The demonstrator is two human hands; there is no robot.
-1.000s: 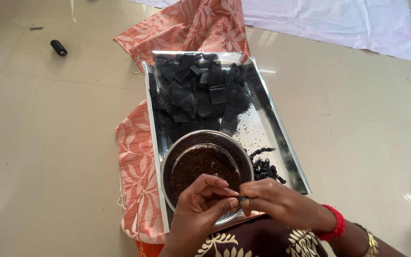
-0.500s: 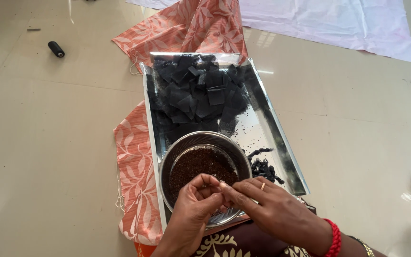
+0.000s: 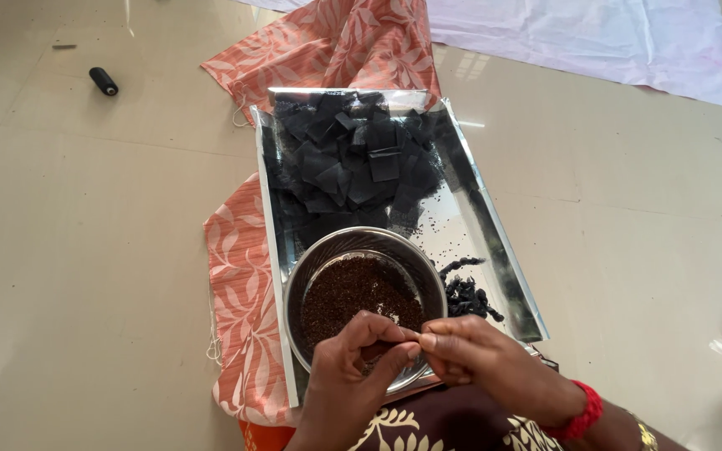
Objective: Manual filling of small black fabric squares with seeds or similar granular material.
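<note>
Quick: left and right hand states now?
Left hand: pinched shut on something too small to identify, over the steel bowl.
Right hand: pinching the same spot.

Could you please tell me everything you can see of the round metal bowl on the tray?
The round metal bowl is shiny, steel-looking and shallow-walled, standing upright at the near end of the metal tray. It holds dark brown granules. The left hand and right hand meet fingertip to fingertip over its near rim, hiding that part.
</note>
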